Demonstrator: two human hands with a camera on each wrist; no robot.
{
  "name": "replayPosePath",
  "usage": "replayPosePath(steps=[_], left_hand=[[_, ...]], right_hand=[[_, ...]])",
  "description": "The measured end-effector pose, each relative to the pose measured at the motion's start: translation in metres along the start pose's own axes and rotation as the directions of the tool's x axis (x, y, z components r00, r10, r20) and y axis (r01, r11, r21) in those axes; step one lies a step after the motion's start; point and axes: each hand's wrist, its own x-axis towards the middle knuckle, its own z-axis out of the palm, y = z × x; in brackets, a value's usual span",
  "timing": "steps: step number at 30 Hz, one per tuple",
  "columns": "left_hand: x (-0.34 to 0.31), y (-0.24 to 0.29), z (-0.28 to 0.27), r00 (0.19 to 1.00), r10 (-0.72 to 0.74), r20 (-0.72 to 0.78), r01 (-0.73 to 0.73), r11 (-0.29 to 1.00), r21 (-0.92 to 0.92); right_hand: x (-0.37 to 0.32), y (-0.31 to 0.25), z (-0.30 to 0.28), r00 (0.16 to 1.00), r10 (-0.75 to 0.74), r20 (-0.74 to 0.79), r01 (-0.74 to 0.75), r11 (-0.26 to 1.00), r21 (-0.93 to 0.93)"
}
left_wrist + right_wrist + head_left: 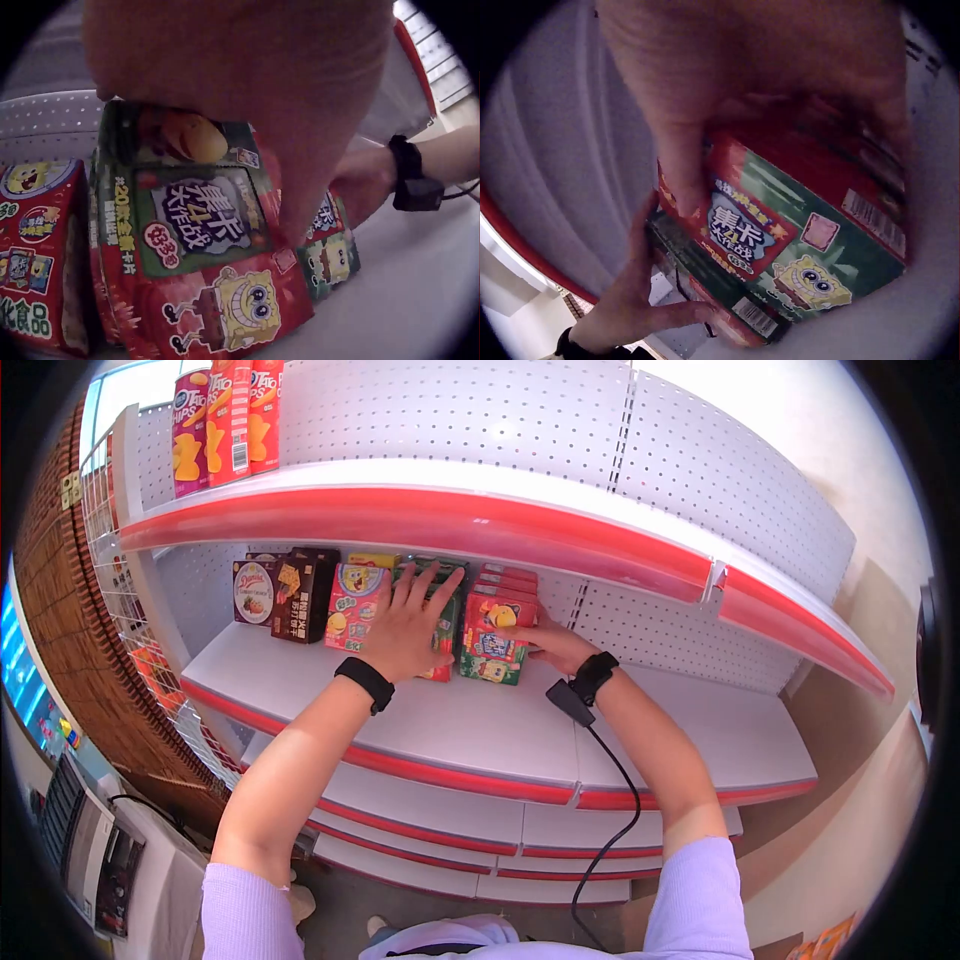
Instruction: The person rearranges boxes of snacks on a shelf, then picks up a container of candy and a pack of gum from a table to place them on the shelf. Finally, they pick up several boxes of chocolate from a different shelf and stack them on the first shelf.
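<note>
On the middle shelf (450,720) stands a row of snack boxes. My left hand (405,625) lies flat, fingers spread, against the front of a green-and-red cartoon box (443,635). The left wrist view shows that box (202,247) close up under my palm (262,75). My right hand (558,645) grips the right side of the neighbouring red-and-green cartoon box (493,630). In the right wrist view its thumb (682,165) lies across that box's face (795,240), and my left hand (630,300) shows beyond it.
Left of my hands stand a pink-and-yellow cartoon box (352,605), a dark brown box (300,595) and a white-and-red box (253,590). Chip cans (225,415) stand on the upper shelf (450,525). A wire rack (120,610) closes the left end. Lower shelves step out below.
</note>
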Motion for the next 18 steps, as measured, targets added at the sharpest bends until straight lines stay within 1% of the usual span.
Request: replayPosePath(steps=[2, 4, 5, 6, 7, 9, 10, 11, 12, 13, 14, 16, 18], left_hand=[[0.005, -0.003, 0.002, 1.0, 0.0, 0.01, 0.0, 1.0, 0.026], [0.01, -0.01, 0.005, 0.997, -0.018, 0.079, 0.015, 0.999, 0.04], [0.014, -0.013, 0.007, 0.997, -0.019, 0.078, 0.016, 0.999, 0.04], [0.018, -0.014, 0.007, 0.993, -0.034, 0.117, 0.033, 0.999, 0.012], [0.021, -0.015, 0.003, 0.986, -0.045, 0.159, 0.049, 0.999, -0.023], [0.026, -0.018, 0.003, 0.984, -0.038, 0.176, 0.046, 0.998, -0.04], [0.028, -0.018, 0.003, 0.981, -0.029, 0.194, 0.04, 0.998, -0.056], [0.029, -0.016, 0.003, 0.981, -0.031, 0.193, 0.042, 0.998, -0.055], [0.029, -0.012, 0.004, 0.997, 0.015, 0.072, -0.011, 0.999, -0.053], [0.03, -0.007, 0.005, 0.997, 0.063, -0.05, -0.065, 0.997, -0.045], [0.032, -0.001, 0.005, 0.996, 0.067, -0.05, -0.07, 0.996, -0.047], [0.035, 0.013, 0.002, 0.994, 0.109, 0.007, -0.108, 0.986, -0.128], [0.04, 0.02, 0.009, 0.994, 0.112, 0.0, -0.111, 0.988, -0.11]], right_hand=[[-0.003, -0.004, 0.004, 1.0, -0.008, 0.003, 0.008, 1.0, 0.006], [0.0, -0.004, 0.004, 1.0, -0.019, 0.011, 0.019, 1.0, 0.012], [0.005, 0.001, 0.002, 0.998, -0.065, -0.008, 0.065, 0.998, 0.017], [0.005, 0.0, 0.003, 0.994, -0.11, -0.026, 0.111, 0.994, 0.021], [0.0, -0.005, 0.004, 0.994, -0.104, -0.03, 0.104, 0.994, 0.018], [-0.003, -0.009, 0.003, 0.985, -0.168, -0.029, 0.17, 0.979, 0.11], [-0.001, -0.008, 0.002, 0.985, -0.171, -0.026, 0.172, 0.979, 0.108], [0.001, -0.007, 0.0, 0.989, -0.142, -0.043, 0.146, 0.984, 0.105], [0.002, -0.007, -0.001, 0.992, -0.113, -0.061, 0.119, 0.988, 0.102], [0.002, -0.007, -0.001, 0.992, -0.115, -0.061, 0.12, 0.987, 0.102], [0.0, -0.008, -0.001, 0.991, -0.117, -0.06, 0.123, 0.988, 0.097], [-0.004, -0.01, 0.001, 0.991, -0.122, -0.059, 0.127, 0.988, 0.092], [-0.007, -0.012, 0.003, 0.99, -0.127, -0.056, 0.132, 0.987, 0.086]])
